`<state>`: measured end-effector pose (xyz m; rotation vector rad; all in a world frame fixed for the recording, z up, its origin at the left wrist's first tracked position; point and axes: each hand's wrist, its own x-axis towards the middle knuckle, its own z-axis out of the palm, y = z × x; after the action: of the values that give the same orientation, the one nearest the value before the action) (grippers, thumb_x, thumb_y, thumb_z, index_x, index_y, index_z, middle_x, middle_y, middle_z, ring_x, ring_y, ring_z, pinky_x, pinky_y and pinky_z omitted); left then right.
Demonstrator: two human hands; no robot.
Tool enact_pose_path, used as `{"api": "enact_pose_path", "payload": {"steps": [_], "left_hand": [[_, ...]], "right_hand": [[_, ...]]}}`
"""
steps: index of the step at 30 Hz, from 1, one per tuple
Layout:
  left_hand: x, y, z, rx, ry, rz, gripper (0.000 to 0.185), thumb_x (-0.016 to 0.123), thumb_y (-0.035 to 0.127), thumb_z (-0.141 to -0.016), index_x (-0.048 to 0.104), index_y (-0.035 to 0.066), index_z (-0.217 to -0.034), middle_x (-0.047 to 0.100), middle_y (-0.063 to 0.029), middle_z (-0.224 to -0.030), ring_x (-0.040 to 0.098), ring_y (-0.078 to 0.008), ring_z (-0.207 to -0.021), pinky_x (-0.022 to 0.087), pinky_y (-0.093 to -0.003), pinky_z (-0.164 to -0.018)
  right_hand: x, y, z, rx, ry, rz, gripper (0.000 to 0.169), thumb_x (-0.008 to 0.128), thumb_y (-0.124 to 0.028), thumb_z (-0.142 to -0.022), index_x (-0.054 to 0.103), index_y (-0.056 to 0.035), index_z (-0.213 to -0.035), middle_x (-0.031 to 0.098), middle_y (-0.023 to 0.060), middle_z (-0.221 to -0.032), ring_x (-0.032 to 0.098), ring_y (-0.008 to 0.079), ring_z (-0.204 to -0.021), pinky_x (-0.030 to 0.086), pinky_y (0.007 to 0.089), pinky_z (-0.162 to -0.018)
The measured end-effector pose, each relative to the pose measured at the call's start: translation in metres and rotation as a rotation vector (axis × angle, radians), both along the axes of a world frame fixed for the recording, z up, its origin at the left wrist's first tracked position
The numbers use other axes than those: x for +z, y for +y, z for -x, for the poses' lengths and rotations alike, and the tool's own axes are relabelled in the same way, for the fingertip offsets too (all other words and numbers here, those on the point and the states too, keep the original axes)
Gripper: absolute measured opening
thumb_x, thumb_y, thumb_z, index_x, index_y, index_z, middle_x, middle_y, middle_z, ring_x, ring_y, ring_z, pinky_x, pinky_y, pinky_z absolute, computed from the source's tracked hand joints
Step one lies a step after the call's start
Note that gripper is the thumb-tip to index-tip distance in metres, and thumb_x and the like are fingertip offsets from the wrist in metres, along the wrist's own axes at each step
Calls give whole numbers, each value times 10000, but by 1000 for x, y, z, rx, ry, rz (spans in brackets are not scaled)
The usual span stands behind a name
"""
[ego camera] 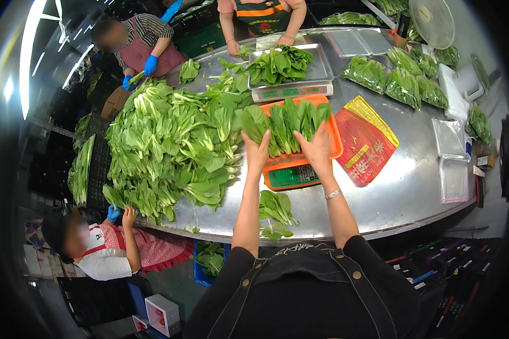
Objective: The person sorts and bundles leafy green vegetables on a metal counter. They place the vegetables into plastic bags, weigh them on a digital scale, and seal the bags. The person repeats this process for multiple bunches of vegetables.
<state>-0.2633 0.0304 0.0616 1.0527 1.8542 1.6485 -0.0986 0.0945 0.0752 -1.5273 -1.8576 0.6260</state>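
An orange tray [337, 142] rests on an orange digital scale [292, 177] with a lit green display. A row of leafy greens [286, 127] with pale stems lies in the tray. At the row's left end, my left hand [255, 148] has its thumb and fingers around a bunch blurred by movement. My right hand [316, 146] grips the right end of the row, its thumb against the leaves and its fingers along the outer side. Part of the tray's left side is hidden by leaves and my left hand.
A large heap of leafy greens [169, 140] covers the left of the metal table [407, 182]. Behind the tray, another scale [292, 91] bears a metal tray of greens. A red printed bag [362, 144] and bagged greens [403, 80] lie right. Co-workers [106, 250] stand left and opposite.
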Motion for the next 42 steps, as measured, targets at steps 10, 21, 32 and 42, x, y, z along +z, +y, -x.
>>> {"api": "enact_pose_path", "payload": {"steps": [10,21,32,42], "left_hand": [[-3,17,-9,-25,325,388,642,473,371,-899,272,-45,-1345,326,-239,-1377,314,-387,-1264,231,-444,-1049],[6,-10,-16,335,201,153,998,500,558,-846,-10,-126,-1365,21,-326,-1429,29,-417,-1350,69,-474,-1101],[5,-136,-1,259,338,290,666,605,290,-849,268,-3,-1342,273,-225,-1377,250,-361,-1282,210,-451,-1051],[-53,-240,-54,-297,796,795,1249,841,473,-395,185,240,-1432,-4,-164,-1494,-9,-458,-1346,122,-762,-926]], "right_hand": [[-14,0,17,104,-3,-17,727,546,-489,-818,389,46,-1285,494,268,-1168,458,402,-1099,381,485,-887],[0,8,-37,57,295,-156,708,612,-320,-833,298,91,-1317,418,286,-1278,417,405,-1179,344,410,-984],[230,-128,-81,1342,1645,-265,843,591,-446,-832,152,-2,-1398,527,224,-1147,561,326,-1009,451,418,-836],[212,-166,-59,1421,1776,-161,836,574,-487,-820,187,8,-1372,541,228,-1095,568,318,-947,461,410,-795]]}}
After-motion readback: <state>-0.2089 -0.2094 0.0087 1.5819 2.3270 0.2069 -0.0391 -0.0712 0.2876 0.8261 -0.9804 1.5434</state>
